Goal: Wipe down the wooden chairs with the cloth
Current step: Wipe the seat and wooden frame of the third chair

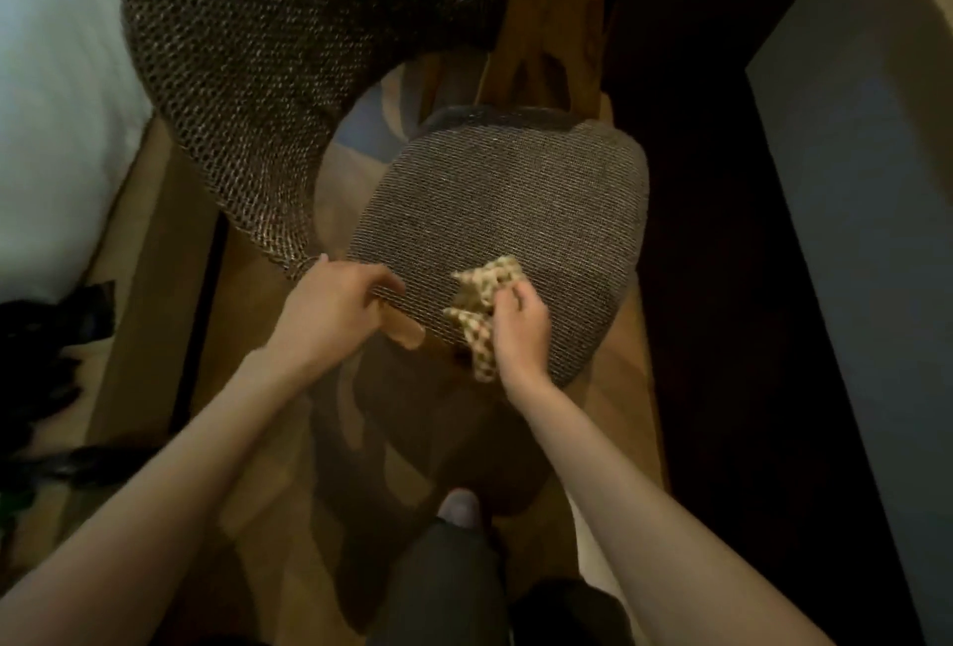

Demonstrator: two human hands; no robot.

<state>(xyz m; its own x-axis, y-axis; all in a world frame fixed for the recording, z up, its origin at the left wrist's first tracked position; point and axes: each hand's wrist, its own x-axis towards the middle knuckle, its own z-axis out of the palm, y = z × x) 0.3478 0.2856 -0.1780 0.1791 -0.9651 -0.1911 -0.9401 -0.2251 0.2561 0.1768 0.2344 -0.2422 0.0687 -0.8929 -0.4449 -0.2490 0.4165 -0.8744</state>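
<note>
Wooden chair (515, 202): centre of view, woven grey seat, curved backrest to the far left, wooden posts (546, 42) at the far side. Cloth (482, 307): checked, bunched, on the seat's near edge. Right hand (521, 331): fingers (508, 297) curled tight round the cloth, pressing it to the seat rim. Left hand (335, 302): fingers curled over the near-left seat edge, steadying. Progress, judged: wiping underway at the near rim; far posts and any other chairs seemingly outstanding. White bedding (51, 104): far left
</note>
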